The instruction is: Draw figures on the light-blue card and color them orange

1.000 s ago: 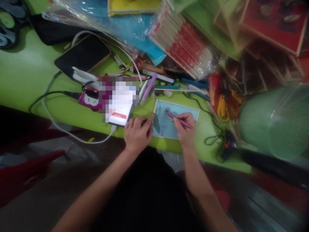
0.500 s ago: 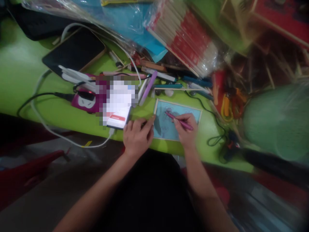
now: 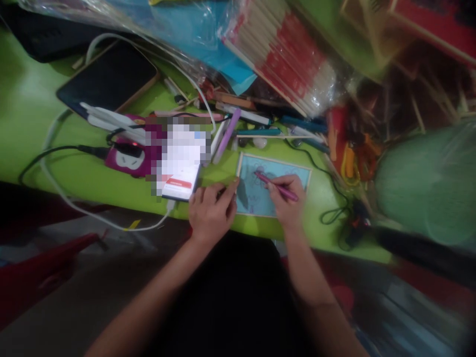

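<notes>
My right hand (image 3: 289, 197) grips a purple pen (image 3: 277, 187), its tip on a light blue sheet (image 3: 260, 206) with a thin pale wooden border. Faint flower-like line drawings show on the sheet, partly under the hand and its shadow. My left hand (image 3: 211, 208) rests on the table at the left edge of the bordered sheet. Its index finger reaches to the border, and the other fingers lie apart on the green surface, holding nothing that I can see. Just left of that hand lies a lit phone (image 3: 178, 178) with a white cable plugged in.
A purple power strip (image 3: 126, 161) and a dark tablet-like device (image 3: 111, 77) lie on the left. Pens, including a lilac one (image 3: 226, 136), and sticks are strewn behind the sheet. Farther back is a plastic-wrapped red-and-cream bundle (image 3: 282, 54). A green rounded container (image 3: 427, 183) stands at right.
The view has shifted slightly, so the phone and power strip appear a little farther left. Both hands keep nearly the same place, with the pen tip still on the sheet.
</notes>
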The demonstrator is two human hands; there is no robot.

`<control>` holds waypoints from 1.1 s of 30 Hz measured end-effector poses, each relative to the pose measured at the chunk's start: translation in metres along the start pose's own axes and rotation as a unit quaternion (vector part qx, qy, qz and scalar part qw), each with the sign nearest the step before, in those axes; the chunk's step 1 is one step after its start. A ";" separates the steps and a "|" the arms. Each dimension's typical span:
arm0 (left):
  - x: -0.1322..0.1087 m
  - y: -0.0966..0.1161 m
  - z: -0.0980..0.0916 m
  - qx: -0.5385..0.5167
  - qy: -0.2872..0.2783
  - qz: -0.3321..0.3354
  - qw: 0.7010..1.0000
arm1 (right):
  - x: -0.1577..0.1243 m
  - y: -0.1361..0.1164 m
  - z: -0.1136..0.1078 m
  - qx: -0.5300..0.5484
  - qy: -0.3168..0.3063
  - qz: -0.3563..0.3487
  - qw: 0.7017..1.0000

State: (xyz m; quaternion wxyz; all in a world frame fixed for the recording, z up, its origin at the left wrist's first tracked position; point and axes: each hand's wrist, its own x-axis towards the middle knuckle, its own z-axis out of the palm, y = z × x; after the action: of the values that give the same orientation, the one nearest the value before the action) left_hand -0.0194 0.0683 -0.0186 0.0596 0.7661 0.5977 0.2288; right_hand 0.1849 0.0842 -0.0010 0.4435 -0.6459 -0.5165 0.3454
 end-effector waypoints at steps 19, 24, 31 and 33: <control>-0.002 -0.001 0.001 -0.016 -0.012 -0.011 1.000 | 0.001 -0.004 0.001 -0.016 0.023 -0.015 0.999; -0.003 -0.001 0.002 -0.014 -0.014 -0.016 1.000 | -0.002 -0.001 0.000 -0.019 0.001 0.000 1.000; -0.002 -0.002 0.002 -0.019 -0.010 -0.013 1.000 | 0.000 -0.003 0.001 -0.012 0.034 -0.012 0.999; -0.002 -0.001 0.001 -0.018 -0.006 -0.011 1.000 | 0.000 -0.004 0.001 -0.006 0.033 -0.013 0.999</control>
State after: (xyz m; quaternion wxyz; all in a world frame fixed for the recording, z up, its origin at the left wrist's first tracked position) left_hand -0.0204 0.0672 -0.0207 0.0795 0.7597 0.6016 0.2337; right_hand 0.1828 0.0851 0.0021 0.4603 -0.6531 -0.5122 0.3151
